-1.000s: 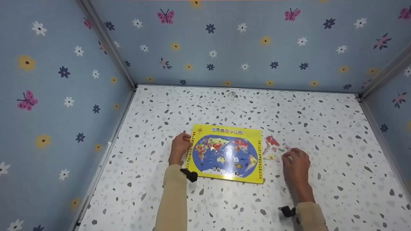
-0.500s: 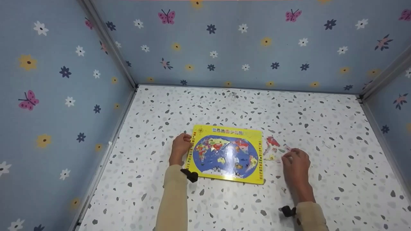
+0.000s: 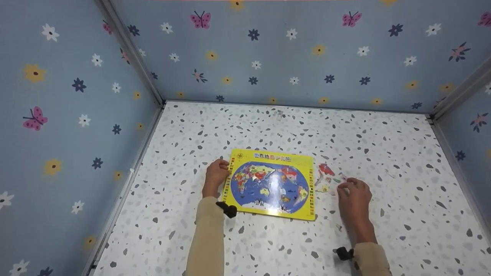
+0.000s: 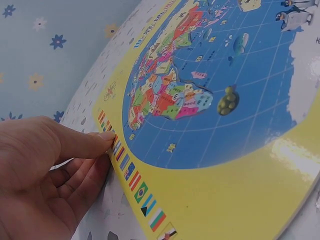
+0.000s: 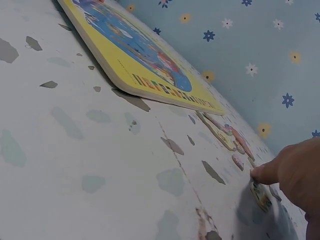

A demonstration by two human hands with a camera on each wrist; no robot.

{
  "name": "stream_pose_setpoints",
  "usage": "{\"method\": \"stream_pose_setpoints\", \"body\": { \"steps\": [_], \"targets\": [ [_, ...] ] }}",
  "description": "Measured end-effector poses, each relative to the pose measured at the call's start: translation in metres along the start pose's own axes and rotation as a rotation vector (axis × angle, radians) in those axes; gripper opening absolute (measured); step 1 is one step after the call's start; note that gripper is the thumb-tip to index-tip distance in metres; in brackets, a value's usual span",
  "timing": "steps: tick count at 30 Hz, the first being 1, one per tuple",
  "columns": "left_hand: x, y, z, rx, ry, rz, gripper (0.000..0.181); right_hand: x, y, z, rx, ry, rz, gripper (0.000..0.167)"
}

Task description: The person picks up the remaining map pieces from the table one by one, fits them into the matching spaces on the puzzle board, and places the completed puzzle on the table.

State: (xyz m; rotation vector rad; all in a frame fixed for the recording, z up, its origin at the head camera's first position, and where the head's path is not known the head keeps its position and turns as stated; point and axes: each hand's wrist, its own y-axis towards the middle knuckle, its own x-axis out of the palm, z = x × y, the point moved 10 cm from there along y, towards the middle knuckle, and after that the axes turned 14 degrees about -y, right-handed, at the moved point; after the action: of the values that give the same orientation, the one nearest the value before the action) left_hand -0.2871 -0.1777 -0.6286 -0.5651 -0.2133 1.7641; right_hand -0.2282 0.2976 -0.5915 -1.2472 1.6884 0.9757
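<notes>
A yellow-bordered world map puzzle board (image 3: 268, 151) lies flat on the speckled tabletop. My left hand (image 3: 217, 174) grips its left edge; in the left wrist view the thumb (image 4: 95, 144) presses on the printed flags and the curled fingers are at the rim. Right of the board, my right hand (image 3: 355, 199) has bent fingers among loose map pieces (image 3: 326, 169). In the right wrist view its thumb (image 5: 265, 172) is against a small puzzle piece (image 5: 260, 196), which looks pinched; the other fingers are mostly hidden there.
A white tabletop (image 3: 276, 249) with grey specks spreads round the board. Blue flowered panels (image 3: 268, 50) stand along the back and both sides, meeting at grey metal corner strips (image 3: 130, 50). A black wrist device (image 3: 227, 209) sits by the left cuff, another (image 3: 344, 253) by the right.
</notes>
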Motion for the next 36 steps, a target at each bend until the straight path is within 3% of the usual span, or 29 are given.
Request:
{"method": "stream_pose_setpoints", "body": {
  "steps": [7, 14, 19, 32, 36],
  "targets": [
    [0.0, 0.001, 0.001, 0.021, 0.005, 0.001, 0.03, 0.0, 0.0, 0.0, -0.004, 0.004, -0.004, 0.011],
    [0.001, 0.0, 0.001, 0.041, 0.013, -0.008, 0.03, 0.004, -0.002, 0.007, 0.054, 0.028, -0.055, 0.013],
    [0.0, -0.001, 0.001, 0.03, 0.003, -0.002, 0.031, 0.003, 0.001, 0.008, 0.1, 0.122, -0.1, 0.017],
    [0.001, -0.003, 0.0, 0.004, -0.04, -0.009, 0.03, -0.012, 0.015, -0.014, 0.111, 0.432, -0.165, 0.034],
    [0.001, -0.003, 0.001, 0.019, -0.03, -0.011, 0.029, -0.008, 0.016, -0.019, 0.133, 0.459, -0.209, 0.035]
  ]
}}
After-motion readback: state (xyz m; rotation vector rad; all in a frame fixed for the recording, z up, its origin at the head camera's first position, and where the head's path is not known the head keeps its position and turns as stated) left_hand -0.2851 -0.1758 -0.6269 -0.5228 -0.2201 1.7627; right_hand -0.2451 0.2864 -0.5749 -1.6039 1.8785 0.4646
